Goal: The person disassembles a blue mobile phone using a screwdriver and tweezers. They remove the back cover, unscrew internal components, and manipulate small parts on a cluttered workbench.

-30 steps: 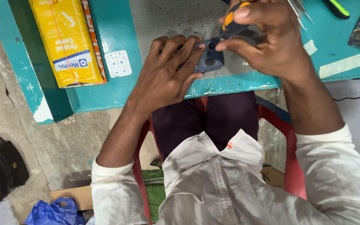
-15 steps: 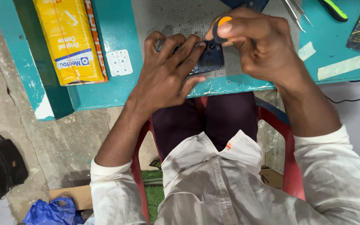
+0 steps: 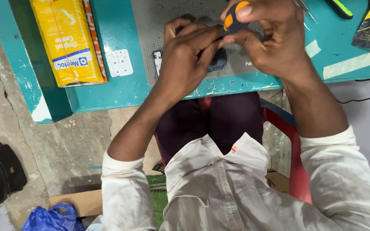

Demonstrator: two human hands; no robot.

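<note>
We've got right hand [image 3: 275, 40] fingers clamped on screwdriver [image 3: 233, 18]; left hand [image 3: 185, 60] fingers pressed together on dark device [image 3: 217, 63], tabletop [image 3: 120, 92].

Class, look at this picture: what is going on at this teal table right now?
A seated person works at a teal table. The right hand grips a small screwdriver with an orange and black handle, tip hidden. The left hand presses on a small dark device lying on a grey perforated mat. A yellow package lies to the left.
</note>
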